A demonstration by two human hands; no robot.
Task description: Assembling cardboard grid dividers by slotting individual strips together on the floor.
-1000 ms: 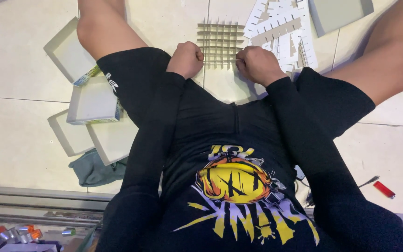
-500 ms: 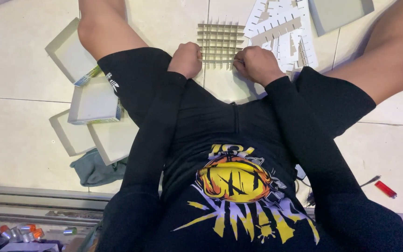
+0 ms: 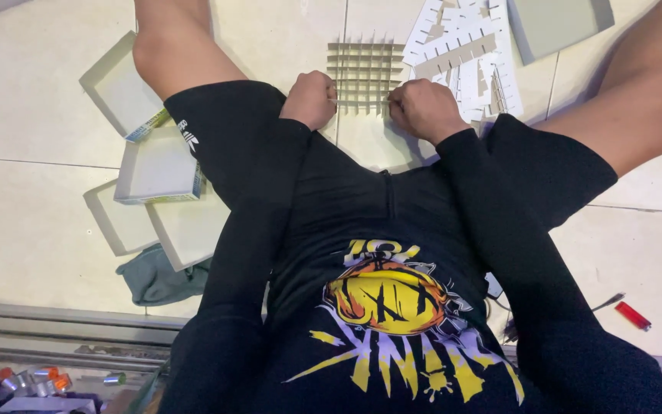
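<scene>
I sit on a pale tiled floor with my legs spread. Between them lies a cardboard grid divider (image 3: 364, 73) made of slotted strips. My left hand (image 3: 309, 100) is clenched at the grid's near left edge, pinching a strip. At the near right corner my right hand (image 3: 424, 110) is also clenched and grips the grid's edge. Both arms wear long black sleeves.
A pile of loose slotted white strips (image 3: 465, 54) lies right of the grid, with a grey box lid (image 3: 557, 27) beyond. Several shallow white boxes (image 3: 155, 169) and lids sit left of my thigh, a grey cloth (image 3: 155, 280) below. A red lighter (image 3: 633, 315) lies at right.
Both hands have shifted slightly along the grid's near edge; the grid stays in place.
</scene>
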